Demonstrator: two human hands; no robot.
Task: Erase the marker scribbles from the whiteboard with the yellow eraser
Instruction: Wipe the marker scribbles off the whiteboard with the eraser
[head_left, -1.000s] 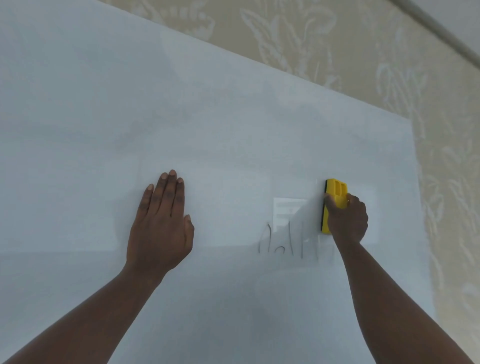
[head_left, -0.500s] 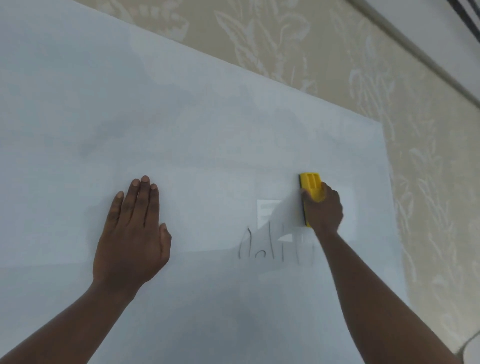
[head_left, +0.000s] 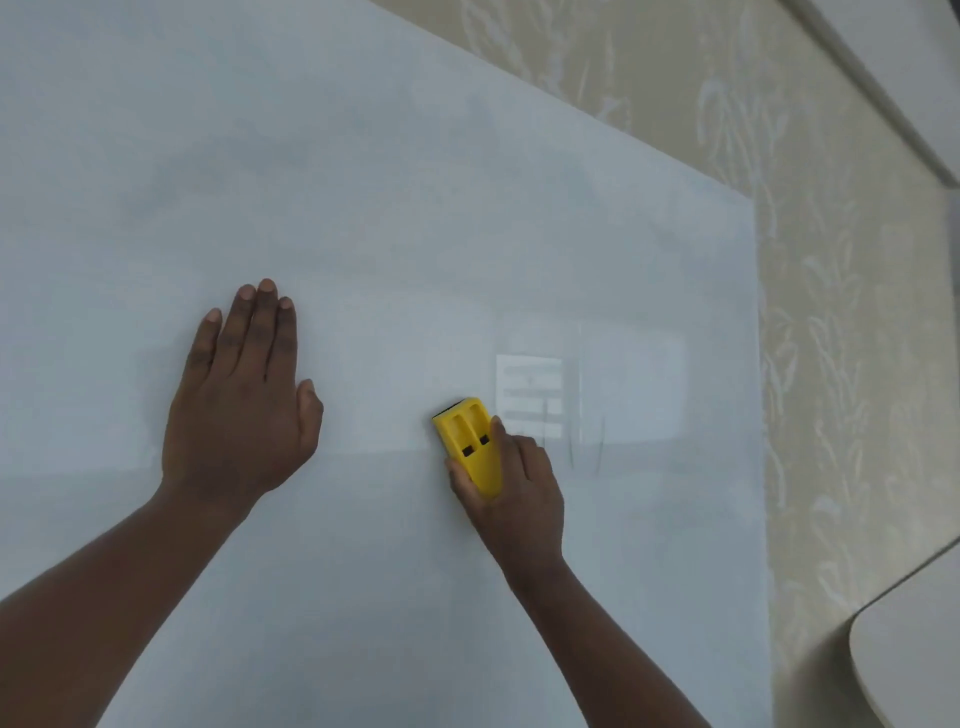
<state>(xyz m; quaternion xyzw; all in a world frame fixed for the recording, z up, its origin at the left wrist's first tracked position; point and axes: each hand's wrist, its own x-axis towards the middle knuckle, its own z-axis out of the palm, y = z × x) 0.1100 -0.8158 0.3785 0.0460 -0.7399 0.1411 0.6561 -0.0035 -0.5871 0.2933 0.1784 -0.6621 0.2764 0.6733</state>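
Observation:
A large whiteboard (head_left: 363, 182) fills most of the view. My right hand (head_left: 514, 493) grips the yellow eraser (head_left: 470, 444) and presses it flat on the board, tilted with its top leaning left. Just right of that hand, two faint dark marker strokes (head_left: 587, 447) stay on the board. My left hand (head_left: 241, 395) lies flat on the board with fingers together, well left of the eraser, holding nothing.
Beige wallpaper with a pale leaf pattern (head_left: 841, 364) borders the board on the right. A pale rounded tabletop corner (head_left: 914, 665) shows at the lower right. A bright reflection (head_left: 530, 395) sits on the board above the eraser.
My right hand swept the eraser down and to the left across the scribbles; most strokes are gone, two faint ones remain. The view also shifted.

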